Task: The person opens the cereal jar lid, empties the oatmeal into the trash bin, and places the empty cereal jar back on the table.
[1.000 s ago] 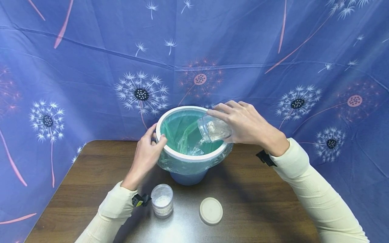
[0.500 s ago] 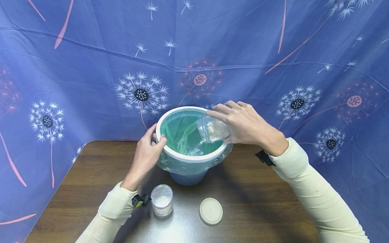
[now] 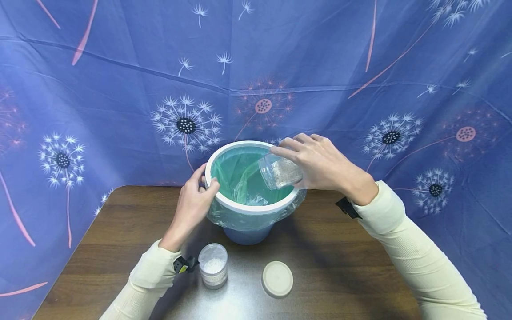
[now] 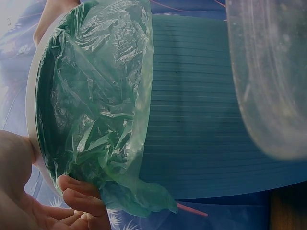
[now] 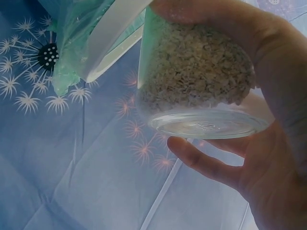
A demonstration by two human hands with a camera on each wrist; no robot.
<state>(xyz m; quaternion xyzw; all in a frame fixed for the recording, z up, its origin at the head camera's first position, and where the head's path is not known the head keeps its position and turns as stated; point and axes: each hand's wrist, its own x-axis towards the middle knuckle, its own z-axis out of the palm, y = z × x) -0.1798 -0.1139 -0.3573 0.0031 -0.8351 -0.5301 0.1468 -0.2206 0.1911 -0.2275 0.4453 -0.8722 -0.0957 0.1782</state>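
Fingers of the right hand (image 3: 326,165) grasped the tilted jar (image 3: 285,172), centre frame, mouth over the bin (image 3: 247,235); the left hand (image 3: 193,200) gripped the rim (image 3: 240,207). Slow, steady tilting seemed advisable.

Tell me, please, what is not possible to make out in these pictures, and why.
Head view: the inner bottom of the bin, covered by the green liner.
Head view: the underside of the lid, hidden against the table.
Head view: what the white contents of the standing jar are; detail too small.
Right wrist view: the mouth of the held jar, hidden by the right hand and top edge.
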